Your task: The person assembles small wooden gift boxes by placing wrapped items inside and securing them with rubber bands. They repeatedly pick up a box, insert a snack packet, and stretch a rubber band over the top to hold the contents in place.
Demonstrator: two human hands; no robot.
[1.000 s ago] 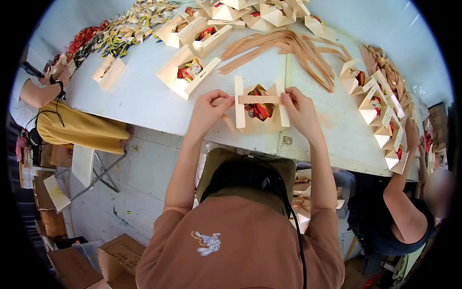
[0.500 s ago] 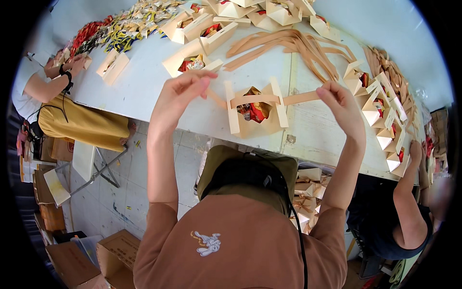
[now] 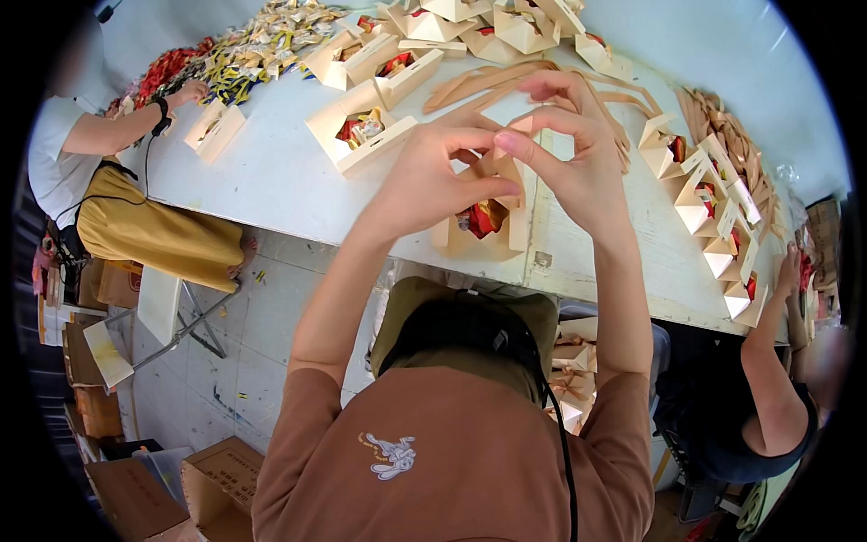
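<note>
Above the table's near edge, both my hands meet over a small cream cardboard box (image 3: 452, 240) holding red and gold packets (image 3: 485, 219). My left hand (image 3: 424, 176) is closed in a pinch on a tan ribbon (image 3: 508, 169), its lower fingers curled beneath. Opposite it, my right hand (image 3: 578, 163) pinches the ribbon too, thumb touching the left fingertips, other fingers bent upward. My fingers hide most of the ribbon and the box's upper part, so how the ribbon crosses cannot be seen.
Loose tan ribbons (image 3: 470, 88) lie behind my hands. Filled boxes (image 3: 357, 149) stand back left, with more boxes (image 3: 709, 217) lined up at right beside a ribbon heap (image 3: 736, 140). Wrapped packets (image 3: 271, 45) pile far left. Co-workers' arms (image 3: 113, 134) reach in from both sides.
My hands, apart on either side of the box with a ribbon end each, have come together above it. The left co-worker's hand has reached farther over the table toward the packets.
</note>
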